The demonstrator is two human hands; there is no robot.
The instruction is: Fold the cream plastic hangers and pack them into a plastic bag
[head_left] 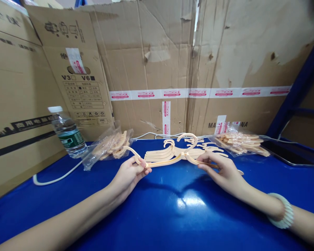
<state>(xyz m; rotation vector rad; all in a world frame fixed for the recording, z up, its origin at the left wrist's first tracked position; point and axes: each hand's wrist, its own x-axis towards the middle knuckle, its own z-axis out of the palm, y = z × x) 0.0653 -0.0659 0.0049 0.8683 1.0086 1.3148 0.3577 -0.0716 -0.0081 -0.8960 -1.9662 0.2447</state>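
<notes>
Behind your work you have tall, scuffed cardboard sheets [157, 69], crossed by a white tape strip [206, 92] with red print. In front of them spreads your glossy blue surface [157, 223], which catches a bright reflection between your forearms. A printed carton [75, 87] marked V3 and V6 closes off your left; a blue metal post [298, 80] slants up on your right. At the back of the surface lie a left plastic bag [107, 143] and a right plastic bag [240, 141], both holding peach-coloured pieces, with a group of loose hangers [159, 154] between them. A water bottle [70, 137] stands by the carton, and a dark phone [288, 153] lies at the far right. Your left hand [131, 170] and right hand [222, 170] each have a grip closed on one peach hanger [164, 163], held in front of the loose ones, hook upward. A pale bracelet [284, 211] circles your right wrist.
</notes>
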